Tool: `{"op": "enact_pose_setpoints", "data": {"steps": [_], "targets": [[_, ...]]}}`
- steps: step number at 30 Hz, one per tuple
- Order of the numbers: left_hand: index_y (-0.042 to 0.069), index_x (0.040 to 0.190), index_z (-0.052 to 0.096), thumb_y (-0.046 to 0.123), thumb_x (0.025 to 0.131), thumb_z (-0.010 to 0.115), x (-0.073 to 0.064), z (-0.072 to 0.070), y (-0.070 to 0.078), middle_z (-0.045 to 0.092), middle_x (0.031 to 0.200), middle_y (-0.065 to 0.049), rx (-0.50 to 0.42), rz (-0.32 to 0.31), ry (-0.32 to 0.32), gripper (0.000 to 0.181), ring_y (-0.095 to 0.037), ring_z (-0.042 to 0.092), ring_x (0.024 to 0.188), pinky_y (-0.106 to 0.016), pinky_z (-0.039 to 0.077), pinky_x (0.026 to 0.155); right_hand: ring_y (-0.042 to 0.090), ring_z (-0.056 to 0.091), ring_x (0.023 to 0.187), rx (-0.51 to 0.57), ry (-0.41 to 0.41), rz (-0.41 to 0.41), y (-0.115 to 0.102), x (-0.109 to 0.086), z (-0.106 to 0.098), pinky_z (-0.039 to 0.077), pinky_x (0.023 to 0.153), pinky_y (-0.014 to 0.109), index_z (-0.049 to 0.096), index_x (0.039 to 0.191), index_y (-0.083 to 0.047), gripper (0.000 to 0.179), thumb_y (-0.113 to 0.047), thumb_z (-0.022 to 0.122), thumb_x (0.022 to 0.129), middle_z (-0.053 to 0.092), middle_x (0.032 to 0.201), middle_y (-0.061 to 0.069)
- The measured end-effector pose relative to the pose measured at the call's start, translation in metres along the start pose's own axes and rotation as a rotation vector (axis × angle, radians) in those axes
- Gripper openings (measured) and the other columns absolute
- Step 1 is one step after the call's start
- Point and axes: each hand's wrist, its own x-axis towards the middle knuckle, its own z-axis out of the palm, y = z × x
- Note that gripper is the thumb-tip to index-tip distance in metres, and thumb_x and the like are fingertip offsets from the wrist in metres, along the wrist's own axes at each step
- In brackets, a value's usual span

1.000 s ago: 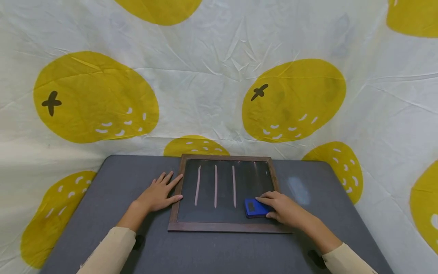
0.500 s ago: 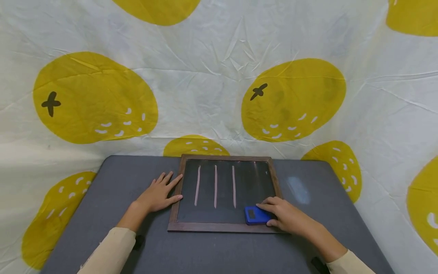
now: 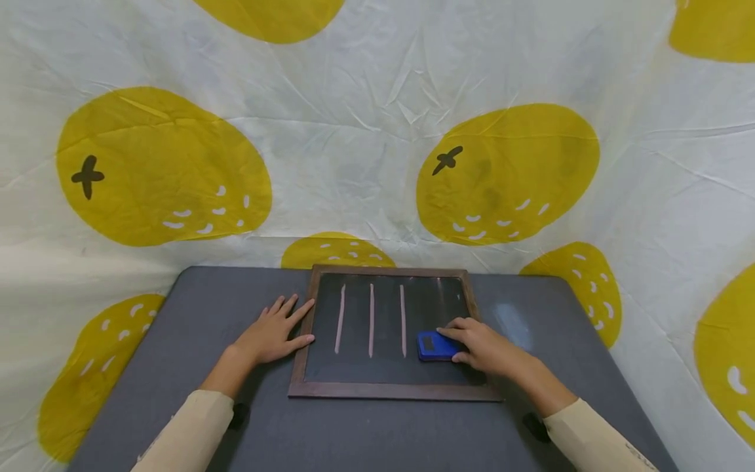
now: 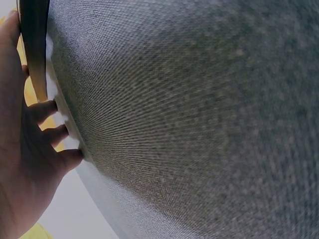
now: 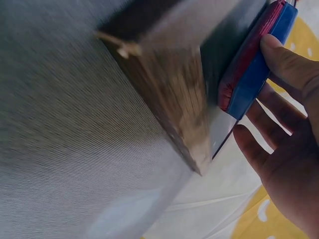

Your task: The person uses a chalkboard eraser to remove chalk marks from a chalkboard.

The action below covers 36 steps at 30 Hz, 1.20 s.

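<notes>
A wood-framed chalkboard (image 3: pixel 354 367) lies on the table, with 3 pale pink chalk lines (image 3: pixel 371 321) on its left and middle. My left hand (image 3: pixel 271 335) is spread flat at the board's left edge, index finger and thumb touching the frame. In the left wrist view its fingertips rest on the grey cloth. My right hand (image 3: pixel 486 347) holds a blue chalkboard eraser (image 3: pixel 433 346) over the board's lower right area. The right wrist view shows the thumb and fingers gripping the sides of this eraser (image 5: pixel 261 59), its dark red felt side toward the board.
The board sits on a dark grey cloth-covered table (image 3: pixel 377 432). A pale chalky smudge (image 3: pixel 512 324) marks the cloth right of the board. Behind hangs a white curtain (image 3: pixel 348 170) printed with yellow fruit shapes. A faint streak shows at the board's upper right.
My right hand first slid the eraser toward the near frame edge, then back up the board and slightly left. The left hand has stayed in place, and the three lines look the same.
</notes>
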Motion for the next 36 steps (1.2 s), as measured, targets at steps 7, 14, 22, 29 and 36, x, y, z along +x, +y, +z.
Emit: {"op": "enact_pose_setpoints", "data": {"steps": [7, 14, 22, 29, 36], "targets": [[0.026, 0.167, 0.024, 0.070, 0.100, 0.049, 0.001, -0.001, 0.000, 0.024, 0.169, -0.023, 0.000, -0.002, -0.011, 0.084, -0.053, 0.021, 0.154, -0.076, 0.025, 0.115, 0.034, 0.066, 0.108, -0.017, 0.016, 0.034, 0.016, 0.022, -0.005, 0.058, 0.088, 0.049, 0.064, 0.140, 0.000, 0.056, -0.019, 0.082, 0.090, 0.066, 0.125, 0.019], [0.026, 0.167, 0.024, 0.069, 0.099, 0.050, 0.001, -0.001, 0.000, 0.024, 0.169, -0.023, 0.001, -0.003, -0.005, 0.084, -0.053, 0.021, 0.154, -0.076, 0.025, 0.116, 0.038, 0.065, 0.113, -0.010, 0.003, 0.097, 0.034, 0.050, -0.008, 0.056, 0.094, 0.053, 0.062, 0.142, 0.000, 0.056, -0.019, 0.079, 0.092, 0.064, 0.129, 0.022], [0.026, 0.167, 0.024, 0.069, 0.099, 0.050, 0.000, -0.003, 0.000, 0.023, 0.169, -0.023, 0.001, 0.006, -0.017, 0.084, -0.053, 0.020, 0.154, -0.076, 0.025, 0.116, 0.043, 0.060, 0.125, -0.003, -0.032, 0.193, 0.054, 0.077, -0.010, 0.051, 0.102, 0.056, 0.056, 0.148, -0.001, 0.058, -0.015, 0.075, 0.096, 0.057, 0.140, 0.026], [0.025, 0.166, 0.025, 0.068, 0.099, 0.052, -0.001, -0.004, 0.001, 0.024, 0.169, -0.024, 0.002, 0.008, -0.017, 0.084, -0.054, 0.021, 0.154, -0.076, 0.026, 0.115, 0.046, 0.051, 0.136, 0.000, -0.058, 0.239, 0.061, 0.095, -0.012, 0.045, 0.111, 0.058, 0.049, 0.152, 0.000, 0.057, -0.007, 0.069, 0.099, 0.050, 0.151, 0.028], [0.027, 0.167, 0.023, 0.069, 0.099, 0.050, -0.001, 0.000, -0.002, 0.023, 0.169, -0.022, 0.011, 0.003, -0.020, 0.084, -0.053, 0.019, 0.155, -0.075, 0.025, 0.116, 0.046, 0.048, 0.139, 0.029, -0.029, 0.254, 0.067, 0.105, -0.009, 0.042, 0.113, 0.058, 0.047, 0.153, 0.002, 0.057, -0.002, 0.066, 0.099, 0.048, 0.152, 0.028]]}}
